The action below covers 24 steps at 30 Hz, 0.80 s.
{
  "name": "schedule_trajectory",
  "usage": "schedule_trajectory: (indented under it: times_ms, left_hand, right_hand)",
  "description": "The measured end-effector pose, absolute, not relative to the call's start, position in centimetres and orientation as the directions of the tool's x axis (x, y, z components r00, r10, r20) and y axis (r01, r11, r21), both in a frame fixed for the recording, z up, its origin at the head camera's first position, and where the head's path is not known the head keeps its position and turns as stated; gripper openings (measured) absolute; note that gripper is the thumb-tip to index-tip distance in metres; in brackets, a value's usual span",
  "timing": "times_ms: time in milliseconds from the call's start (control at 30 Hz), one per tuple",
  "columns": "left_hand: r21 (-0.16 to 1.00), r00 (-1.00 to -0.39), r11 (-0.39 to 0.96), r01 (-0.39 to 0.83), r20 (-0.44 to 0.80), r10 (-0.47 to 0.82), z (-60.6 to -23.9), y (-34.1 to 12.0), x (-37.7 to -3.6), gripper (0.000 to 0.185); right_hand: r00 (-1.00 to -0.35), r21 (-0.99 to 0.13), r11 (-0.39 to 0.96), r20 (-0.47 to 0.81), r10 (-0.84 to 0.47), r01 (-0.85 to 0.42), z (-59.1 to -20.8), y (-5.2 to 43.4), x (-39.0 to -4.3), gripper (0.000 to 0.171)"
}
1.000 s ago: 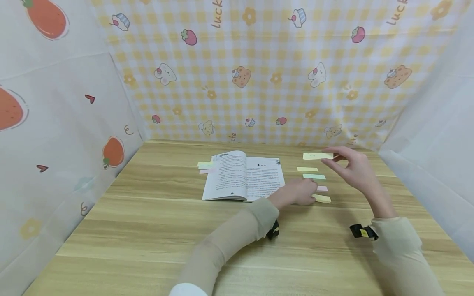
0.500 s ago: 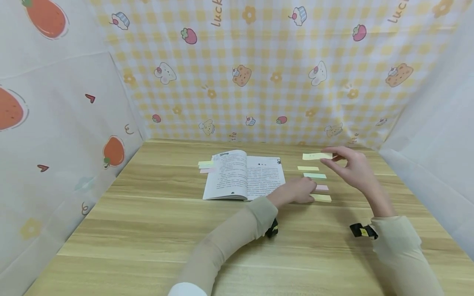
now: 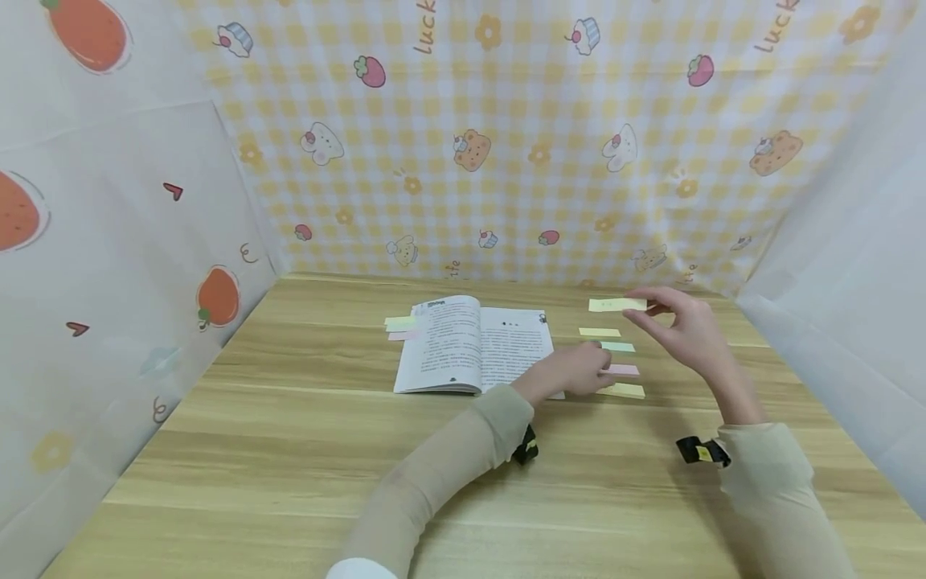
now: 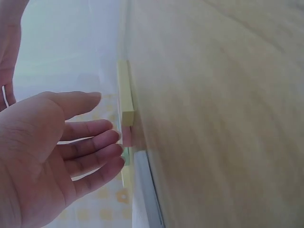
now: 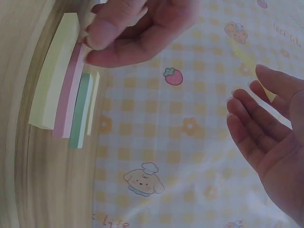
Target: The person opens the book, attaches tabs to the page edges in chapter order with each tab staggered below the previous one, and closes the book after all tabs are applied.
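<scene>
My right hand (image 3: 683, 334) pinches a single yellow sticky note (image 3: 606, 305) between thumb and index finger, held up above the far right of the table. Faint writing shows on the note. Lower and to the left, my left hand (image 3: 571, 371) hovers over the left ends of the sticky note pads, its fingers loosely extended and holding nothing. These thin pads lie in a column: a thick yellow pad (image 3: 631, 391) in front, then a pink pad (image 3: 626, 370), a green pad (image 3: 620, 347) and another yellow pad (image 3: 599, 332) at the back.
An open book (image 3: 444, 354) lies left of the pads, and my left forearm crosses near its lower right corner. Coloured tabs (image 3: 401, 324) stick out from its left edge. A checkered cloth (image 3: 535, 193) hangs behind the wooden table (image 3: 275, 450).
My left hand has drawn slightly left and up from the front pads, and its fingers have loosened. The right hand keeps the note in almost the same place.
</scene>
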State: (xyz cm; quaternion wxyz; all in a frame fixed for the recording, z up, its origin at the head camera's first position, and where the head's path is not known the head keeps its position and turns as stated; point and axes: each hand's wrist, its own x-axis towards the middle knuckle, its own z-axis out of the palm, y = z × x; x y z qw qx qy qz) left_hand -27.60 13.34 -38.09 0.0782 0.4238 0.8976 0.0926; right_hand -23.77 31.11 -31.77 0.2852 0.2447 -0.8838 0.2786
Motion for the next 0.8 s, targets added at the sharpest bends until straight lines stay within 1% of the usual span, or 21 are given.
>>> schedule_trajectory:
  times_ms: [167, 367, 467, 633, 800]
  left_hand:
    - [0.224, -0.646, 0.635, 0.74, -0.029, 0.763, -37.7, 12.5, -28.0, 0.034]
    - [0.311, -0.7, 0.664, 0.68, 0.006, 0.714, -37.3, 10.4, -28.4, 0.035]
    - [0.334, -0.725, 0.676, 0.657, 0.031, 0.689, -37.3, 9.4, -28.6, 0.035]
    - [0.332, -0.76, 0.706, 0.626, 0.059, 0.647, -37.2, 8.4, -28.8, 0.036]
    - [0.315, -0.787, 0.734, 0.602, 0.077, 0.612, -37.3, 7.5, -29.1, 0.036]
  right_hand:
    - [-0.743, -0.376, 0.736, 0.621, -0.252, -0.563, -31.6, 30.8, -23.9, 0.029]
    - [-0.769, -0.399, 0.746, 0.596, -0.231, -0.533, -31.5, 30.5, -24.5, 0.03]
    - [-0.785, -0.416, 0.748, 0.58, -0.22, -0.517, -31.7, 30.3, -24.8, 0.03]
    - [-0.817, -0.457, 0.743, 0.538, -0.207, -0.489, -32.3, 30.0, -25.3, 0.03]
    - [-0.83, -0.484, 0.724, 0.512, -0.221, -0.491, -32.8, 29.5, -25.9, 0.029]
